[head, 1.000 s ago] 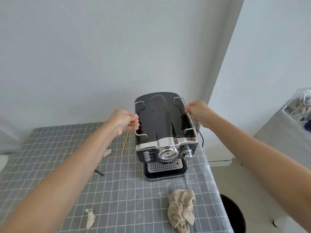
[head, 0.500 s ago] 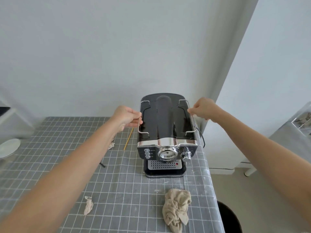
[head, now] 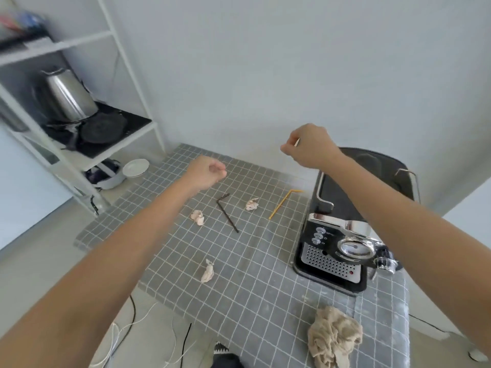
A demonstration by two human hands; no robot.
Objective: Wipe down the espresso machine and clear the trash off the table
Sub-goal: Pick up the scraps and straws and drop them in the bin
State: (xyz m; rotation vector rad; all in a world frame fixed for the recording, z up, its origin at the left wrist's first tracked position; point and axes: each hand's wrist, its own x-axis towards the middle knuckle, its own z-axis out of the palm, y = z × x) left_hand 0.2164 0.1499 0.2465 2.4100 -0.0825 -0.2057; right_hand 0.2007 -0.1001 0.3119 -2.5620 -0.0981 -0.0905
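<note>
The black and chrome espresso machine (head: 342, 235) stands at the right side of the grey checked table (head: 260, 293). A crumpled beige cloth (head: 333, 338) lies in front of it near the table's front edge. Three crumpled paper scraps lie on the table: one (head: 198, 217), another (head: 252, 204), a third (head: 207, 270). A bent black straw (head: 227, 212) and a bent yellow straw (head: 281, 204) lie between them. My left hand (head: 206, 176) hovers above the scraps with fingers curled and nothing in it. My right hand (head: 309, 147) is raised left of the machine's top, fingers curled.
A white shelf unit (head: 79, 144) stands at the left with a steel kettle (head: 66, 96) and a dark pan on it. A white plate (head: 135, 167) and a headset sit beside the table's far left corner. Cables trail on the floor below the table's left edge.
Both hands have let go of the machine's side rails and moved left, up off it. My view has swung left, so the machine now sits at the right.
</note>
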